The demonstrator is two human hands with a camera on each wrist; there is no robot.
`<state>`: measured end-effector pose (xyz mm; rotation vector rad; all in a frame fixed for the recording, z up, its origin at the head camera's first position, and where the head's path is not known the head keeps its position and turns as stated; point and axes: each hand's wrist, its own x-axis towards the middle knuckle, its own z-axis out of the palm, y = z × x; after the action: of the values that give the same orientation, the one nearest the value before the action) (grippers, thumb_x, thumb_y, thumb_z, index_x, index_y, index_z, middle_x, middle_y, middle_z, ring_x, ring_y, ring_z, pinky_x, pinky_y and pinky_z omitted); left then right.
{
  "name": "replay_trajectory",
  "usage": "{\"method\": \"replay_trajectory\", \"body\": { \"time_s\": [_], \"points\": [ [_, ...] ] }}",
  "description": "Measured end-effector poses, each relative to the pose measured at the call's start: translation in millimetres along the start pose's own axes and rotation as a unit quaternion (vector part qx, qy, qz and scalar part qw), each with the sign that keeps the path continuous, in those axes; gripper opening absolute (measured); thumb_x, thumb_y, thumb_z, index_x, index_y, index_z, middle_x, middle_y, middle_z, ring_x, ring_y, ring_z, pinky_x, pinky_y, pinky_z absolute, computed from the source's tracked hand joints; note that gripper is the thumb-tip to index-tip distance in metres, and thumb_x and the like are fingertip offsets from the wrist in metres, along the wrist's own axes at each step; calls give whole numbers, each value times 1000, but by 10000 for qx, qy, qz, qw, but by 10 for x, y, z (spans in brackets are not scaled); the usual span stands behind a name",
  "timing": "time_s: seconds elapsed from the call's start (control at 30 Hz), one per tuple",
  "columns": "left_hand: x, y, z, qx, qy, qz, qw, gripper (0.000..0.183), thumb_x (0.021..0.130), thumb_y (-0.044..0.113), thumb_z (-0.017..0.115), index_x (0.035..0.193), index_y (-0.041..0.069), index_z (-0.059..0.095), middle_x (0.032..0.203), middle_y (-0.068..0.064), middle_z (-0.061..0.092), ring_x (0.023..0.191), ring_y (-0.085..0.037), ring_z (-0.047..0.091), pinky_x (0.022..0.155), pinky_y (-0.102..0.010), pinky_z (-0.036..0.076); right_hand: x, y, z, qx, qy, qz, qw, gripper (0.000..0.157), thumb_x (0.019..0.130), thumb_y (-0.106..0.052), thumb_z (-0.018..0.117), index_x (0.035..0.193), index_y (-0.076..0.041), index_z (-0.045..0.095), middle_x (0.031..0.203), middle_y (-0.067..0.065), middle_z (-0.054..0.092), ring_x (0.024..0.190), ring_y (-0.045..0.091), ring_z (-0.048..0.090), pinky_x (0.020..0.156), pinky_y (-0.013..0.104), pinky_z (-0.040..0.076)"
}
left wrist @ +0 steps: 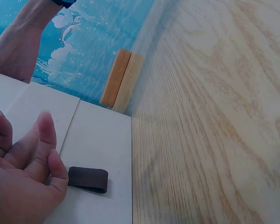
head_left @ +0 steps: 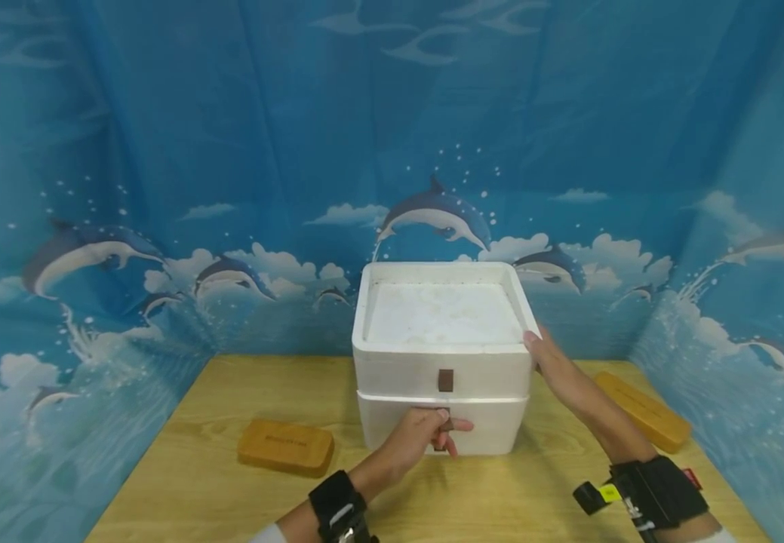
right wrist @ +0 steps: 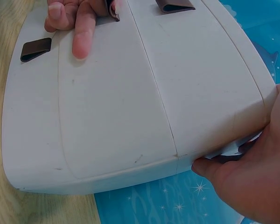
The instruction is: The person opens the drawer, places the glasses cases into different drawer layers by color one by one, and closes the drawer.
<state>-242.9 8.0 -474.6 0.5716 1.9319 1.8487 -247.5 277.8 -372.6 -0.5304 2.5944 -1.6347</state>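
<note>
1. A white, boxy drawer unit of apparently hard plastic (head_left: 392, 377), with rounded corners and a recessed top, was found upright on the pale wood-grain counter (head_left: 215, 498). An orange-brown rectangular block (head_left: 286, 448) was noted to its left and a matching block (head_left: 643, 411) to its right.

2. Three folded, brown, leather-like tabs were observed down the front: an upper tab (head_left: 446, 380), a middle tab (right wrist: 113, 11) and a lower tab (right wrist: 36, 49).

3. The middle tab was pinched by the left hand (head_left: 419, 436); its fingers not used in the pinch were spread apart before the front panel.

4. The right upper corner was gripped by the right hand (head_left: 554, 366), its fingers clamped at the rim and side.

5. The shell was judged stiff, moderately light and not especially fragile; its smooth walls were rated somewhat slippery. The tabs were judged soft and pliable.

6. The tabs were considered the proper hold for pulling, with the shell steadied at a corner, since a light body could be dragged along.
</note>
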Motion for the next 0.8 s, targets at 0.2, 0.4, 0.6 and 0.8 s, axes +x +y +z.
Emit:
{"method": "replay_trajectory", "body": {
  "time_s": [0.2, 0.4, 0.6, 0.8],
  "points": [
    [31, -11, -14, -8, -19, -33, 10000, 48, 108, 24, 42, 64, 6, 50, 123, -8, 77, 91, -44, 74, 83, -29, 53, 14, 21, 6, 45, 36, -13, 10000, 66, 114, -44, 17, 166, -16, -13, 173, 21, -10, 157, 51, 0, 115, 81, 16],
    [54, 0, -35, -28, -57, -158, 9999, 47, 107, 25, 41, 65, 9, 52, 126, -6, 77, 92, -37, 75, 81, -29, 52, 9, 19, 7, -18, 10, 60, 10000, 66, 114, -47, 17, 166, -22, -14, 174, 19, -14, 158, 51, -4, 114, 83, 14],
    [56, 26, -39, -84, -63, -266, 9996, 48, 108, 26, 42, 65, 8, 54, 126, -6, 76, 91, -30, 75, 82, -29, 53, 1, 19, 10, -16, -19, -69, 10000, 64, 114, -44, 17, 166, -25, -14, 174, 18, -14, 157, 51, -3, 113, 84, 15],
    [36, 21, -35, -189, 118, -355, 9991, 48, 108, 31, 46, 71, 5, 61, 125, -8, 77, 84, -19, 75, 81, -26, 55, -1, 4, 8, -31, -2, 8, 10000, 64, 114, -45, 18, 166, -26, -13, 174, 17, -13, 158, 51, -2, 114, 83, 14]
  ]
}}
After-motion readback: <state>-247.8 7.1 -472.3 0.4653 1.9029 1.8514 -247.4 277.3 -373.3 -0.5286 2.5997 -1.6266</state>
